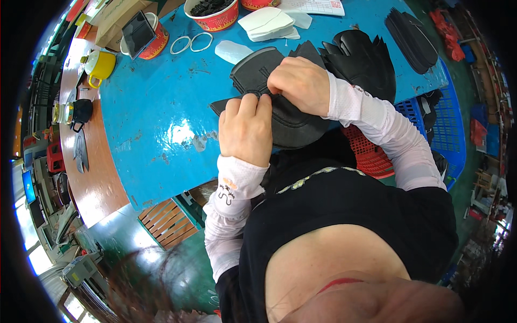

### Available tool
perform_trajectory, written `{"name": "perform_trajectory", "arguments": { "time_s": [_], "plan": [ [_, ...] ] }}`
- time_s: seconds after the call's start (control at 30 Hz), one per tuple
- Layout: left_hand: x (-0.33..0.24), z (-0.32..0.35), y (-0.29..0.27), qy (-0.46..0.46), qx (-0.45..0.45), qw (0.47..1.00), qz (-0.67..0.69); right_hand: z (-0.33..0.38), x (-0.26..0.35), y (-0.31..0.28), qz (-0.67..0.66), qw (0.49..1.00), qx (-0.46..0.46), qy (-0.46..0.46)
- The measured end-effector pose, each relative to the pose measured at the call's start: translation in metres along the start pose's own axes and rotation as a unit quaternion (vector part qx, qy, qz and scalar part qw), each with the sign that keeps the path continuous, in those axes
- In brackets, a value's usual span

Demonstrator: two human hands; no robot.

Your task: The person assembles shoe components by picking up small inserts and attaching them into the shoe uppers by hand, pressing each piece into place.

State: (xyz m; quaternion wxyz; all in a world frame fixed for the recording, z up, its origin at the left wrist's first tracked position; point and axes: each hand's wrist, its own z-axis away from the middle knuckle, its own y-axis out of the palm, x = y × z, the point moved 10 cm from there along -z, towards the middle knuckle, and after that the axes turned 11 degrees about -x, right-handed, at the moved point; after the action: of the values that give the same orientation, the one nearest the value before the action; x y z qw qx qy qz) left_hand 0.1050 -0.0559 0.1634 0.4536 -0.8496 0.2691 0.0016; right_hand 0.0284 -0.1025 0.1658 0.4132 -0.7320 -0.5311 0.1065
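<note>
My left hand point(245, 129) presses its bent fingertips on the near-left edge of a black leather-like piece point(299, 129) at the table's front edge. From the right, my right hand point(301, 86) is curled, its fingers pinched at the middle of the same work, close to the left fingertips. What lies between the fingers is hidden. Beyond them rises a black panel point(258, 64) with a rounded top edge; I cannot tell whether it is joined to the near piece. A pile of black cut pieces point(361, 59) lies right of my right hand.
On the blue table point(156, 118) stand a red bowl of black bits point(215, 19) and a phone point(138, 33) against another red bowl. White sheets point(266, 24), two white rings point(180, 44) and stacked black pieces point(412, 43) lie there. A blue crate point(452, 129) stands right.
</note>
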Motion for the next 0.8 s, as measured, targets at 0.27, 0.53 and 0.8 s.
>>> {"name": "perform_trajectory", "arguments": {
  "time_s": [0.27, 0.53, 0.8],
  "plan": [
    [-0.005, 0.003, -0.002, 0.01, -0.012, 1.0, -0.02, 0.012, 0.015, -0.013, 0.096, 0.994, -0.027, -0.032],
    [0.002, 0.007, 0.004, 0.017, -0.007, 1.0, -0.018, 0.018, 0.014, -0.013, 0.135, 0.99, -0.012, -0.025],
    [-0.002, 0.018, -0.02, -0.025, -0.085, 0.996, -0.003, 0.057, 0.024, -0.047, 0.119, 0.985, -0.109, 0.069]
  ]
}}
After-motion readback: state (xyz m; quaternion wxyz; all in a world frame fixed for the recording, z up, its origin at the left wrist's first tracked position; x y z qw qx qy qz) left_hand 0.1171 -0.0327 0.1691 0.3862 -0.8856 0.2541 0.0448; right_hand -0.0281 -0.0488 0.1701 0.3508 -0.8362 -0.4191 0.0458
